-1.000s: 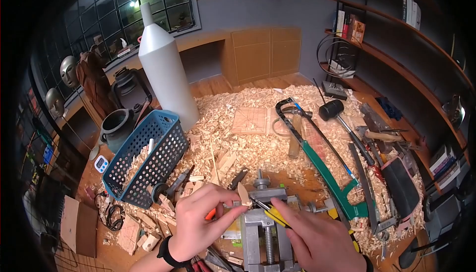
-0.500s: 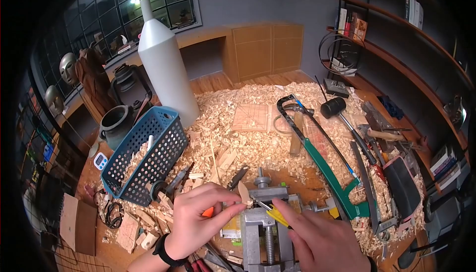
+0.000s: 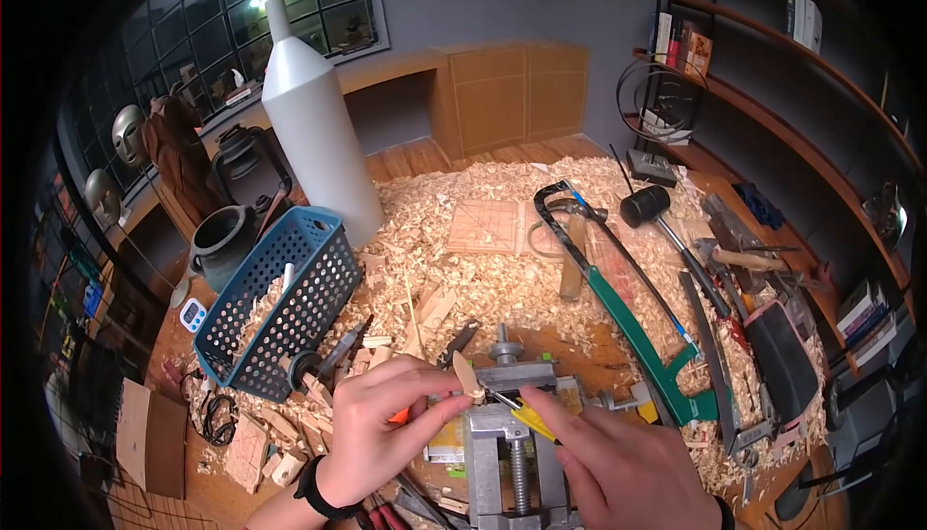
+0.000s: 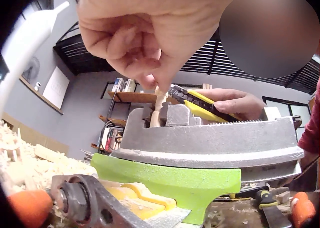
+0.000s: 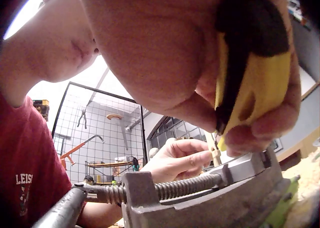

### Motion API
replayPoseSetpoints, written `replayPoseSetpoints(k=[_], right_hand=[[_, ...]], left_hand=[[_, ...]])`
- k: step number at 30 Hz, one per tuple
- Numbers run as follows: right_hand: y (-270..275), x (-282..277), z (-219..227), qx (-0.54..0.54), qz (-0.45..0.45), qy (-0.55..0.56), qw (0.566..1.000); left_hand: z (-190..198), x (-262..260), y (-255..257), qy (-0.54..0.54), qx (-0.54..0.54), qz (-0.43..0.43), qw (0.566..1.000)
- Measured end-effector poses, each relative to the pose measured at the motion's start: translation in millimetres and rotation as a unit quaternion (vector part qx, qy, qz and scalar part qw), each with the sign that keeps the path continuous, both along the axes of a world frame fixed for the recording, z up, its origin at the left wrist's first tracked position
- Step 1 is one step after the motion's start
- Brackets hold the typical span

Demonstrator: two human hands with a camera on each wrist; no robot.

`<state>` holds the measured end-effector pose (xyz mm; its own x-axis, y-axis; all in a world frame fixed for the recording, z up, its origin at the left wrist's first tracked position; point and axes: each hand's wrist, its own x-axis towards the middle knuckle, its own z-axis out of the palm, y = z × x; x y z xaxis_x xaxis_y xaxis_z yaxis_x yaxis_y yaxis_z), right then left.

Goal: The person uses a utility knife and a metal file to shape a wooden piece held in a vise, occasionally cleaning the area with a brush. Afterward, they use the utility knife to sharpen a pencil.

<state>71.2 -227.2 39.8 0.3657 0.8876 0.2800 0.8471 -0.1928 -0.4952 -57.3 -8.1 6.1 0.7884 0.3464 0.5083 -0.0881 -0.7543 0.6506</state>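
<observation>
A small carved wooden piece [image 3: 464, 372] with a pointed, leaf-shaped end rises above the metal vise [image 3: 497, 424]. In the left wrist view its lower part [image 4: 156, 118] sits between the vise's jaws. Thumb and fingers of my left hand [image 3: 386, 424] pinch the piece near its narrow neck. My right hand [image 3: 628, 458] grips a yellow and black utility knife [image 3: 534, 422], its blade angled left with the tip right at the neck. Seen from the right wrist, the knife's handle [image 5: 265, 83] lies inside the curled fingers.
Wood shavings [image 3: 435, 269] cover much of the bench. A blue basket [image 3: 280, 298] stands left, before a tall white bottle [image 3: 323, 134]. To the right lie a green hacksaw [image 3: 628, 327], a hammer [image 3: 574, 260] and a black mallet [image 3: 645, 207]. Wood offcuts [image 3: 256, 453] lie front left.
The wooden piece leans slightly more to the left, and the knife tip has followed it a little. Both hands keep their grips. The head view has shifted slightly.
</observation>
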Motion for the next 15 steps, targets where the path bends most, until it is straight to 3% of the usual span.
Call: replayPoseSetpoints(k=[9,11,15], right_hand=[[0.7,3.2,1.3,0.015,-0.001,-0.034,0.999],[0.9,9.0,5.3,-0.049,0.034,-0.068,0.996],[0.7,4.4,4.3,0.000,0.006,-0.051,0.999]], left_hand=[[1.3,0.6,-0.5,0.004,0.008,0.001,1.000],[1.5,0.7,-0.5,0.005,0.008,0.000,1.000],[1.4,0.5,0.1,0.010,0.000,-0.002,1.000]])
